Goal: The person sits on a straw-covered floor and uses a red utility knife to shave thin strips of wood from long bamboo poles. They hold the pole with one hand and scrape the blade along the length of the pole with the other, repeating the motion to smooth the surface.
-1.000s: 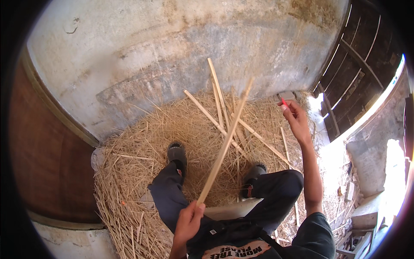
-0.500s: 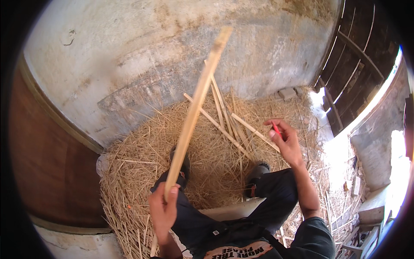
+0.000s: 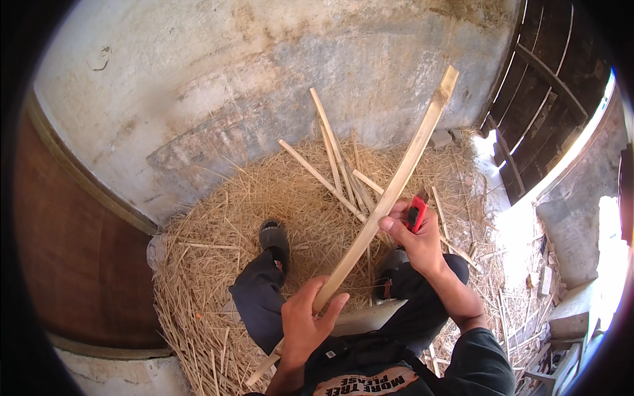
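Note:
A long, pale bamboo strip (image 3: 411, 157) slants across the middle, its upper end toward the wall and its lower end near my body. My left hand (image 3: 305, 325) is closed around that lower end, the thumb standing off to the side. In my right hand (image 3: 424, 249) is a red and black utility knife (image 3: 416, 212), a short blade pointing up and away. Thumb and fingertips of this same hand meet the strip around its middle. The fingers behind the strip are partly hidden.
Loose straw and shavings (image 3: 211, 264) cover the ground around my shoes. Several split bamboo pieces (image 3: 320, 173) lie ahead, some leaning on the stained wall (image 3: 264, 79). A brown panel (image 3: 86, 244) stands left, dark wooden boards (image 3: 545, 86) right.
The bamboo strip has swung right and tilted, with my left hand shifting right too. My right hand has turned and met the strip, bringing more of the knife into sight.

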Demonstrator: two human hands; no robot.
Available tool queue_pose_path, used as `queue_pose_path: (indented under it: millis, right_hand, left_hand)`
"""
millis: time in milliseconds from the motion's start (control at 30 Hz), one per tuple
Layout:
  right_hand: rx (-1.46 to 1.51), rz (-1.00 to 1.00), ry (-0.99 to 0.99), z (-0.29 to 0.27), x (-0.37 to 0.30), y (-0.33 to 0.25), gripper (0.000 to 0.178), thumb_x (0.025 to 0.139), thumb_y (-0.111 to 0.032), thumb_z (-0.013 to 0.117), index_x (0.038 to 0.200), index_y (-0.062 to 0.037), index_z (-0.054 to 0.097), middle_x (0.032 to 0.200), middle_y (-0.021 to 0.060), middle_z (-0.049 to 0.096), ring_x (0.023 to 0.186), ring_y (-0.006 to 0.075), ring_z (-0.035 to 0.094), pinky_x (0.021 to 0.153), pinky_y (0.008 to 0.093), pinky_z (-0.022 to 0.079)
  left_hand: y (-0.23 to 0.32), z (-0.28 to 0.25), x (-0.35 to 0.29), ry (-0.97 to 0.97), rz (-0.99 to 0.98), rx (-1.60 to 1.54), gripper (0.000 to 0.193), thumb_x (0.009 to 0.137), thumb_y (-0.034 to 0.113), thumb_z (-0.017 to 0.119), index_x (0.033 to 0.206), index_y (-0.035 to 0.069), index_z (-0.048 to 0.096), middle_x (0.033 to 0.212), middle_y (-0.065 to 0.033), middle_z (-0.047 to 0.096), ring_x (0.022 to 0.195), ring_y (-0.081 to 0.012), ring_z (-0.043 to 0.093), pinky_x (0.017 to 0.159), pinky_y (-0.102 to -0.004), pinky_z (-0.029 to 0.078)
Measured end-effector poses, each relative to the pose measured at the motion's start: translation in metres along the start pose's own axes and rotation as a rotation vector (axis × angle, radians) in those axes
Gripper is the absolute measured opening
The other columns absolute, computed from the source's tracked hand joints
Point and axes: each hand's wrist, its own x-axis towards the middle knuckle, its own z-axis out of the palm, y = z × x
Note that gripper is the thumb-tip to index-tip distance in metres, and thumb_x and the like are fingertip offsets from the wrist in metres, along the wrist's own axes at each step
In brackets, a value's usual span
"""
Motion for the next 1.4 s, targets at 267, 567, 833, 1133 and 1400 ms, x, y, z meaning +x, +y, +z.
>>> queue_pose_path:
  millis: [267,567,833,1133,1400]
  right_hand:
    - [-0.110,-0.176,0.003,-0.002,0.000,-0.001,0.028,0.101,-0.017,0.077,0.119,0.0031,0.072,0.094,0.0064,0.077,0.087,0.0108,0.071,0.077,0.0265,0.055]
    - [-0.784,-0.756,-0.121,0.006,-0.024,0.013,0.034,0.087,-0.031,0.088,0.111,-0.0102,0.078,0.083,0.0015,0.071,0.063,0.0191,0.069,0.055,0.0321,0.054]
    - [-0.926,-0.819,-0.114,0.018,-0.035,0.017,0.040,0.084,-0.034,0.088,0.117,-0.0126,0.080,0.072,-0.0028,0.058,0.055,0.0142,0.060,0.050,0.0305,0.048]
    - [-0.964,-0.800,-0.077,0.023,-0.038,0.015,0.039,0.084,-0.035,0.089,0.115,-0.0129,0.081,0.071,-0.0035,0.058,0.053,0.0139,0.059,0.049,0.0296,0.047]
    - [-0.982,-0.787,-0.058,0.019,-0.036,0.019,0.040,0.082,-0.034,0.090,0.116,-0.0135,0.082,0.071,-0.0035,0.060,0.052,0.0150,0.058,0.049,0.0303,0.047]
  left_hand:
    - [-0.003,0.002,0.003,0.039,0.045,-0.004,0.025,0.099,0.017,0.081,0.114,-0.002,0.075,0.080,-0.0077,0.072,0.063,-0.0068,0.061,0.054,-0.0255,0.045]
    - [0.007,0.000,0.010,0.071,0.000,-0.036,0.023,0.098,0.011,0.080,0.115,-0.003,0.074,0.074,-0.0042,0.071,0.062,-0.0029,0.058,0.054,-0.0235,0.043]
    - [0.019,0.001,0.012,0.032,-0.065,-0.109,0.025,0.097,0.014,0.082,0.117,0.001,0.074,0.089,-0.0122,0.079,0.068,-0.0107,0.072,0.058,-0.0284,0.055]
    - [0.022,0.007,0.012,0.090,-0.072,-0.158,0.016,0.104,0.010,0.074,0.111,-0.003,0.072,0.068,0.0014,0.061,0.059,-0.0001,0.046,0.050,-0.0233,0.034]
    - [0.017,0.010,0.011,0.092,-0.099,-0.172,0.016,0.104,0.012,0.074,0.108,-0.003,0.072,0.067,0.0013,0.059,0.057,-0.0004,0.044,0.049,-0.0241,0.032]
